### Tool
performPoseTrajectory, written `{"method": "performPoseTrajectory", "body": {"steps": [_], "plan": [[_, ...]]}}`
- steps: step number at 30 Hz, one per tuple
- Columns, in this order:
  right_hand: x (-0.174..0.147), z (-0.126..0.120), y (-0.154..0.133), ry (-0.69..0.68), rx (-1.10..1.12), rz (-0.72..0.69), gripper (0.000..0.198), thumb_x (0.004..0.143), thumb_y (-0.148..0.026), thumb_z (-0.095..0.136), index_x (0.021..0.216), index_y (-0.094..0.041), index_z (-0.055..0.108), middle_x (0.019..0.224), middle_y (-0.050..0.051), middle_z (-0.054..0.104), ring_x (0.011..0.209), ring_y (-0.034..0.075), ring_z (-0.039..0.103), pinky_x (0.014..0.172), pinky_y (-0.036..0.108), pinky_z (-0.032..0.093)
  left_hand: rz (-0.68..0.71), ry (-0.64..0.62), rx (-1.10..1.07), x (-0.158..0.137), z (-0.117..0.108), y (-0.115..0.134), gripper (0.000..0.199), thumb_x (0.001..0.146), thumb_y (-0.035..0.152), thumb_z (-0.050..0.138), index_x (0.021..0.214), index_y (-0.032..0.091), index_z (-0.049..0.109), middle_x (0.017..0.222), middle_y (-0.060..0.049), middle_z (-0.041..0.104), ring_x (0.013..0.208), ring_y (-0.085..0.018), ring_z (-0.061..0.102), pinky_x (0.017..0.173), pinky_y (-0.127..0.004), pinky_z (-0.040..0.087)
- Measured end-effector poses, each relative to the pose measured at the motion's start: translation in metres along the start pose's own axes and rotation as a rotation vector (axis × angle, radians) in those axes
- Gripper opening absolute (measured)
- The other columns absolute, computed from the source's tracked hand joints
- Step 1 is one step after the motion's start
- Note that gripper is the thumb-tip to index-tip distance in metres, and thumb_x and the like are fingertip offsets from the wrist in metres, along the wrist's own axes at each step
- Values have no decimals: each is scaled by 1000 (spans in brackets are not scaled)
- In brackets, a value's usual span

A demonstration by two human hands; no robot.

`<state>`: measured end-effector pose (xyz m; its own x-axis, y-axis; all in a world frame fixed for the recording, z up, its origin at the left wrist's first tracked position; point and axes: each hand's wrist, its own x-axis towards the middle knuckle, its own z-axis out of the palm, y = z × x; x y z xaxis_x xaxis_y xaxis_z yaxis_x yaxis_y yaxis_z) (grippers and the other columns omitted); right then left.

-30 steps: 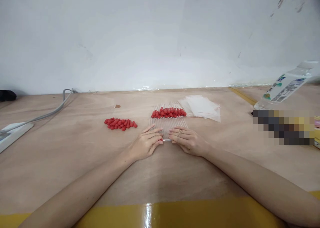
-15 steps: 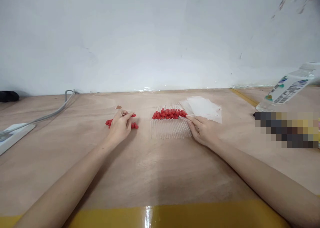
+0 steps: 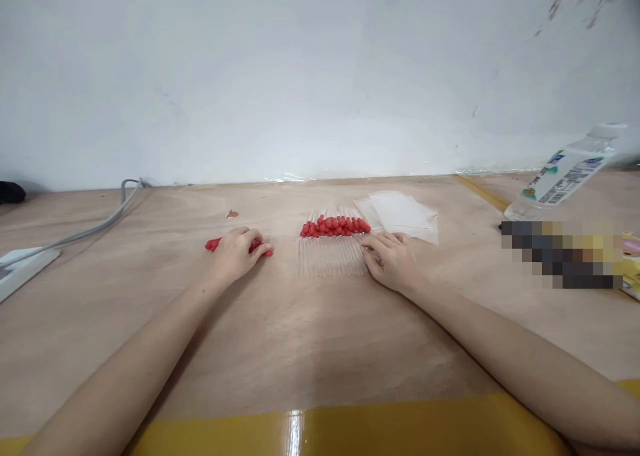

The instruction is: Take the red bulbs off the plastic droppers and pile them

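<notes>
Several clear dropper tubes (image 3: 330, 259) lie side by side on the table, with red rubber bulbs (image 3: 340, 226) across their far part. At the row's right end, my right hand (image 3: 393, 259) has curled fingers closed on a clear tube at the edge; the fingertips partly hide it. To the left, my left hand (image 3: 237, 253) lies over a small heap of loose red bulbs (image 3: 213, 245), fingers bent and pressed around a bulb. Most of that heap is hidden under the palm.
Behind my right hand lie thin white sheets (image 3: 403, 214). A tilted plastic bottle (image 3: 565, 173) stands far right beside a blurred patch. On the left are a grey cable (image 3: 107, 223) and a white power strip (image 3: 30, 269). A brown scrap (image 3: 232, 213) lies near the bulbs.
My left hand has lowered from holding a red bulb up to lying over the heap. My right hand has shifted slightly nearer me, down along the tubes' right edge. The view has turned slightly.
</notes>
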<state>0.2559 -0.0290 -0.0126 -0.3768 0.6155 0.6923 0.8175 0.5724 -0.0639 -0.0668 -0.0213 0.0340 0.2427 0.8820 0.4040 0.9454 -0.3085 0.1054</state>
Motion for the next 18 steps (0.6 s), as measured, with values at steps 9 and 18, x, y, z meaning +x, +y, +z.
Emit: {"method": "performPoseTrajectory", "body": {"steps": [9,18], "plan": [[-2,-1,-1,-66,-7,-23,23,82,-39,50,90,-22,63,90,5,65,87,20,54,82,38,30,-21,56,-4,-1,-2,4,28,79,44,48,73,19,61,73,-5,59,76,-22,54,65,-32,41],[-2,-2,1,-13,28,-1,29,82,-44,50,91,-20,64,88,6,64,85,20,55,79,37,31,67,107,-112,11,10,34,22,79,38,51,82,19,61,83,-6,60,86,-23,53,77,-35,42]]}}
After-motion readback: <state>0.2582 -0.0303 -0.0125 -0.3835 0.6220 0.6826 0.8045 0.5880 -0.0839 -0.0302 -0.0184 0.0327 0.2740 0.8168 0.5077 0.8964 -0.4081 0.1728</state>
